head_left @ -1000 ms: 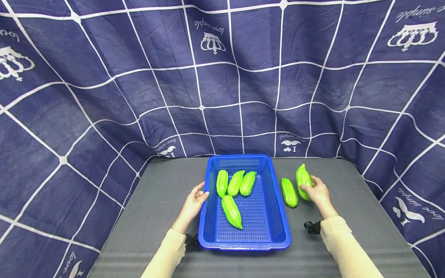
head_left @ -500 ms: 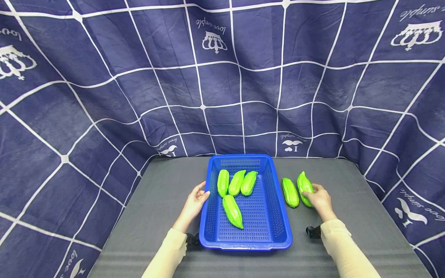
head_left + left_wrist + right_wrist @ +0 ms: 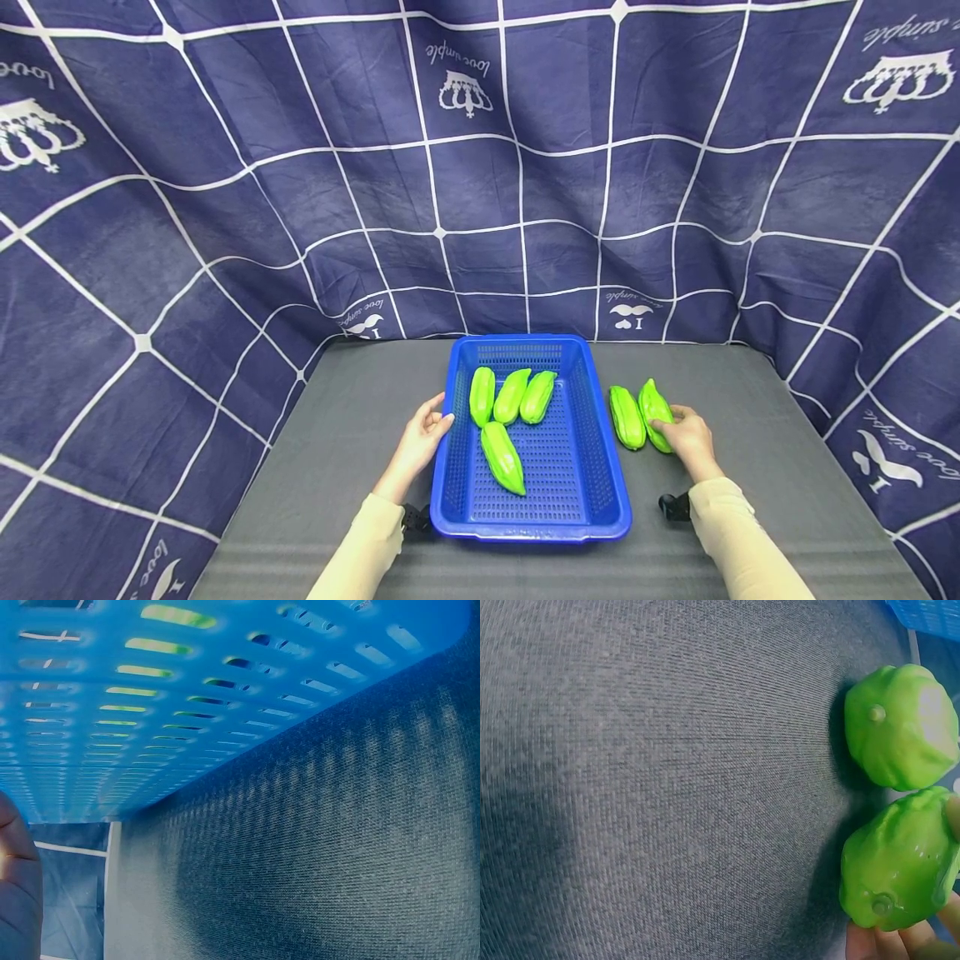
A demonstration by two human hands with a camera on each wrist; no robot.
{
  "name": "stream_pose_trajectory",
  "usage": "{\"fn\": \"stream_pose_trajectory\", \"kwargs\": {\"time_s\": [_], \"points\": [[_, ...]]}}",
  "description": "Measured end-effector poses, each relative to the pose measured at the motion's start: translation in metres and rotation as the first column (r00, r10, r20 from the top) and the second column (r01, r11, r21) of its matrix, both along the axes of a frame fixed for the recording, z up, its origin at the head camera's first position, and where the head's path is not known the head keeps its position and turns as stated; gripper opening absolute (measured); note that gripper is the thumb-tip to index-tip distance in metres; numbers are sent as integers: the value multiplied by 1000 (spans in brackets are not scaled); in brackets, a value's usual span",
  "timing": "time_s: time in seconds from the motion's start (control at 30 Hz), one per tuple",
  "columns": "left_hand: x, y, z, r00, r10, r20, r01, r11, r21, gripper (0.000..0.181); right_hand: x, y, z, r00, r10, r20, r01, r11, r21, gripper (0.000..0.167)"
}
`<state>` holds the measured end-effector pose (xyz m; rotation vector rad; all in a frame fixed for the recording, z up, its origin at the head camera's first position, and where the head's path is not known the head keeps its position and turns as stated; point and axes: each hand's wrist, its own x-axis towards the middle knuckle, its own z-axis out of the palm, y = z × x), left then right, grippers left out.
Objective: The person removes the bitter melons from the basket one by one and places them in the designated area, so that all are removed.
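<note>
My right hand (image 3: 688,435) grips a glossy bright green ridged gourd (image 3: 654,408) with a pointed end, thumb on the near side and fingers round its right side. In the right wrist view the held gourd (image 3: 900,862) is low over the grey surface, close beside a second gourd (image 3: 900,727); whether it bears its weight on the table is hard to tell. That second one lies just right of a blue plastic basket (image 3: 611,467). My left hand (image 3: 417,437) holds the basket's left rim, thumb at the top edge; its other fingers are partly hidden.
Inside the basket lie several like gourds, three at the back and one slanted gourd (image 3: 502,458) nearer the front. A grey tabletop (image 3: 360,400) carries everything. Behind and beside it hangs a dark blue curtain (image 3: 555,192) with white lines.
My right hand has lowered the gourd and brought it nearer to me, alongside the one on the table. The left hand stays at the basket rim; the basket's contents look unchanged.
</note>
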<state>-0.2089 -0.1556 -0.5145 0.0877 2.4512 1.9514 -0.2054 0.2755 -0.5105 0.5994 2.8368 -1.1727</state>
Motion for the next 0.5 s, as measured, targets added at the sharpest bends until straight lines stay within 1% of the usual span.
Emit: {"fn": "stream_pose_trajectory", "kwargs": {"time_s": [0.07, 0.1, 0.27, 0.3, 0.33, 0.4, 0.5], "points": [[-1, 0, -1, 1000, 3, 6, -3, 1000, -2, 54, 0, -1, 0, 1000, -1, 12, 1, 1000, -2, 62], [1, 1, 4, 1000, -1, 8, 1, 1000, -1, 53, 1, -1, 0, 1000, -2, 17, 2, 1000, -5, 62], [1, 1, 4, 1000, -10, 7, 10, 1000, 0, 53, 1, -2, -2, 999, -2, 32, 3, 1000, -10, 63], [1, 1, 4, 1000, -13, 2, 13, 1000, -3, 54, 2, -2, -2, 999, -1, 35, 2, 1000, -8, 63], [-1, 0, 0, 1000, -8, 1, 8, 1000, -6, 54, 2, -1, -3, 999, 0, 37, 1, 1000, -7, 63], [0, 0, 0, 1000, -7, -9, 7, 1000, -13, 54, 1, -1, -3, 999, 1, 40, -1, 1000, -4, 63], [0, 0, 0, 1000, -3, -6, 3, 1000, -13, 54, 1, -1, -3, 999, 4, 38, -4, 1000, -7, 62]]}}
